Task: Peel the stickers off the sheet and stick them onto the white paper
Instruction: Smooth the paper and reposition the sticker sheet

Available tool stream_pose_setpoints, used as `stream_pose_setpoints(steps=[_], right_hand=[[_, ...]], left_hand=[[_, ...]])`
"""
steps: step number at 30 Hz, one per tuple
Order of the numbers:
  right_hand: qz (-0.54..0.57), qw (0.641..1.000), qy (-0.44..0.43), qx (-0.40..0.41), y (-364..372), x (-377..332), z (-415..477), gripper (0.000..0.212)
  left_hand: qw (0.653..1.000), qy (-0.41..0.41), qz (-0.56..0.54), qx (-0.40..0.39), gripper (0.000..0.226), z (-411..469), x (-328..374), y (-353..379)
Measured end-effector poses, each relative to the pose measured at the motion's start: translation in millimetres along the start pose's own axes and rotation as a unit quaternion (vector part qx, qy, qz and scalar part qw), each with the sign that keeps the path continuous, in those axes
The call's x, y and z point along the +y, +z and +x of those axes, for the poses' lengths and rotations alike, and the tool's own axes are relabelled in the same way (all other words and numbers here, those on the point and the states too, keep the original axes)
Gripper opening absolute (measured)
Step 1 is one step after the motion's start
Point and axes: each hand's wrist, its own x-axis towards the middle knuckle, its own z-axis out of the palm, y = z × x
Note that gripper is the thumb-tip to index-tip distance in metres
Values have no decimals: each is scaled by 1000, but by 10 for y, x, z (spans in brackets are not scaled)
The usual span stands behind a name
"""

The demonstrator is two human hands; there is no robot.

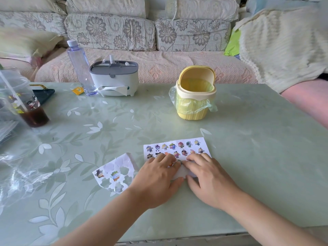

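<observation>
Head camera view of a pale green, leaf-patterned counter (248, 157), where a person's 2 bare hands meet over a white paper (177, 144) carrying 2 full rows of small cartoon stickers and the start of a 3rd row half hidden under the fingers. Left hand (158, 176) lies palm down with fingers spread flat on the paper's near-left part; right hand (207, 178) lies beside it, fingers extended and pressing down, fingertips of both hands nearly touching around a small colourful sticker (179, 162) between them, and whether either hand pinches it cannot be told. Just left of the left hand lies the sticker sheet (115, 173), mostly peeled, with 2 stickers remaining among empty cut-outs and its far corner curling up. Farther back on the counter stand a yellow mini bin (194, 96) lined with a clear bag, a grey and white tissue box (114, 77), a clear plastic bottle (79, 68) and, at the left edge, a cup of dark drink (33, 114). A floral sofa (159, 32) runs behind the counter
</observation>
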Motion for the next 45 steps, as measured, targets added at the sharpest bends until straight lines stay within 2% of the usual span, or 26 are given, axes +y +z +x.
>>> stream_pose_setpoints(steps=[10,14,19,21,23,27,31,35,38,42,45], right_hand=[[-19,999,-4,-35,-54,-46,-35,50],[-38,998,-10,-42,-80,-22,-65,43],[-18,999,-12,-29,-123,-26,-85,37],[-1,999,-9,-34,-161,-32,-67,37],[13,999,4,-50,-214,-30,-15,40],[75,995,33,-62,-285,-61,132,36],[97,995,14,-33,-337,-249,334,30],[145,989,18,-38,-329,-569,534,24],[176,982,47,-52,-269,-813,668,34],[170,976,86,-105,-149,-1064,766,59],[192,969,100,-118,-65,-1157,811,53]], left_hand=[[997,-36,12,-61,66,118,61,-30],[996,-32,-1,-83,78,100,69,-101],[997,-33,23,-63,65,75,61,-105],[995,-42,11,-85,71,103,86,-147],[993,-59,7,-101,66,134,99,-211],[989,-97,-86,-70,38,137,48,-311],[965,-136,-224,28,27,108,-102,-515],[954,-203,-199,92,31,-75,-490,-790],[948,-281,-137,52,35,-338,-841,-913],[939,-320,-81,-96,35,-640,-1096,-933],[932,-321,-97,-138,31,-701,-1091,-935]])
